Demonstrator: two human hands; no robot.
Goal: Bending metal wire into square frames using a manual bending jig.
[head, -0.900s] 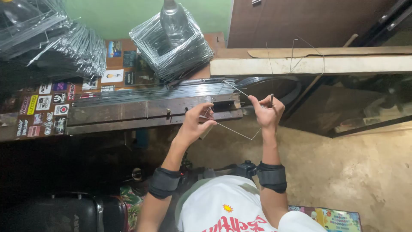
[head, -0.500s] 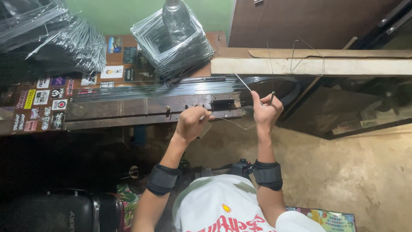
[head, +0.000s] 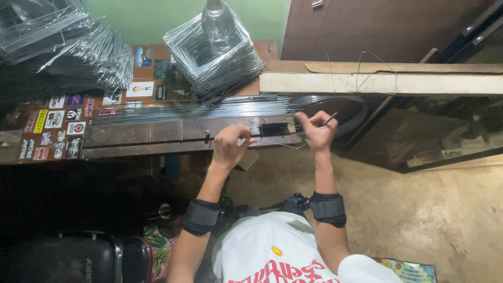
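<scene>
A thin metal wire [head: 283,144] runs between my two hands at the front edge of a long metal bending jig [head: 157,133]. My left hand [head: 229,144] is closed around one end of the wire, pressed close to the jig's black clamp block [head: 274,128]. My right hand [head: 316,130] pinches the other end, which sticks up past my fingers. Straight wires [head: 183,111] lie along the back of the jig.
A stack of bent square wire frames [head: 209,52] with a clear bottle [head: 217,21] on top stands behind the jig. More wire bundles [head: 68,47] pile at the upper left. A wire coil [head: 340,107] and a wooden plank [head: 377,81] are to the right. A dark seat [head: 63,259] is at lower left.
Both hands have moved closer to the jig. The bent wire that hung below them is now drawn up nearly flat between the hands.
</scene>
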